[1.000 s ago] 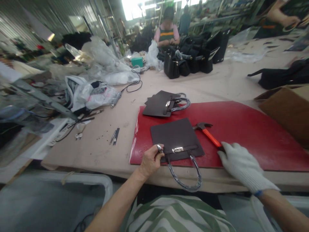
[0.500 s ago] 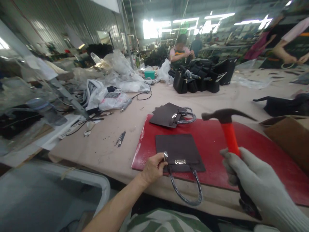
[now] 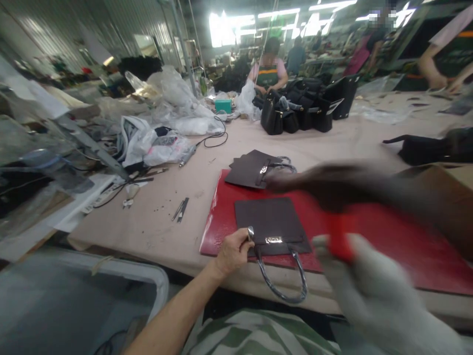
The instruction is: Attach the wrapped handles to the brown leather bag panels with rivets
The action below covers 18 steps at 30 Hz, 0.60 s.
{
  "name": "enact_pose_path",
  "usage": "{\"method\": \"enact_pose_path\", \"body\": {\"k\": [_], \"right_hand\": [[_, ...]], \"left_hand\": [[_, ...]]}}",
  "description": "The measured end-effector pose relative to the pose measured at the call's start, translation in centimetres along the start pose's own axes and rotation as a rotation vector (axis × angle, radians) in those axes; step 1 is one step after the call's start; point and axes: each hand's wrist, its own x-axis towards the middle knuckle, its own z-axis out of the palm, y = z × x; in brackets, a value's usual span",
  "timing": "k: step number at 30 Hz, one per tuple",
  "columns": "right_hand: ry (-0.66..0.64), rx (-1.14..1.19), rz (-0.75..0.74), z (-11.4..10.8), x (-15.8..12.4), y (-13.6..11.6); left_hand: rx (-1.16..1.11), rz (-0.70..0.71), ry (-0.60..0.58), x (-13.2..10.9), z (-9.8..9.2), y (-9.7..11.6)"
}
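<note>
From the head view, your bare left hand (image 3: 232, 252) pinches a small metal piece (image 3: 251, 232) at the near left corner of the dark bag panel (image 3: 269, 222), which lies on the red mat (image 3: 388, 231) on the bench (image 3: 166, 217). Your gloved right hand (image 3: 373, 291), blurred, has its grip closed around the hammer (image 3: 338, 197) to the panel's right.

mat (image 3: 369, 231) red | bag panel (image 3: 268, 217) dark brown | hammer handle (image 3: 340, 241) orange-red | glove (image 3: 373, 296) white
</note>
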Motion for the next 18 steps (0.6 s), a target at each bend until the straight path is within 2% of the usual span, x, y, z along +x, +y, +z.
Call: {"method": "enact_pose_path", "body": {"k": [3, 5, 9, 11, 12, 13, 15, 18], "right_hand": [[-0.239, -0.230, 0.003, 1.2, 0.1, 0.9], [-0.305, -0.227, 0.029, 1.2, 0.4, 2.0], [-0.199, 0.022, 0.149, 0.5, 0.6, 6.5], [-0.187, 0.059, 0.290, 0.6, 0.6, 9.6], [-0.221, 0.058, 0.375, 0.8, 0.5, 11.1], [-0.239, 0.015, 0.440, 1.1, 0.4, 12.5], [-0.205, -0.273, 0.472, 2.0, 0.4, 14.2], [-0.046, -0.682, 0.352, 3.6, 0.5, 13.7]], "left_hand": [[0.023, 0.030, 0.003, 0.0, 0.0, 0.0], [0.013, 0.031, 0.012, -0.2, 0.1, -0.1], [-0.006, 0.015, 0.033, -0.7, 0.2, -0.8], [-0.001, 0.024, 0.034, -0.8, 0.3, -1.1], [0.004, 0.030, 0.032, -0.8, 0.3, -1.2], [0.010, 0.037, 0.032, -0.8, 0.2, -1.2], [0.029, 0.049, 0.032, -0.8, 0.1, -1.0], [0.060, 0.085, 0.033, -0.8, -0.1, -0.7]]}}
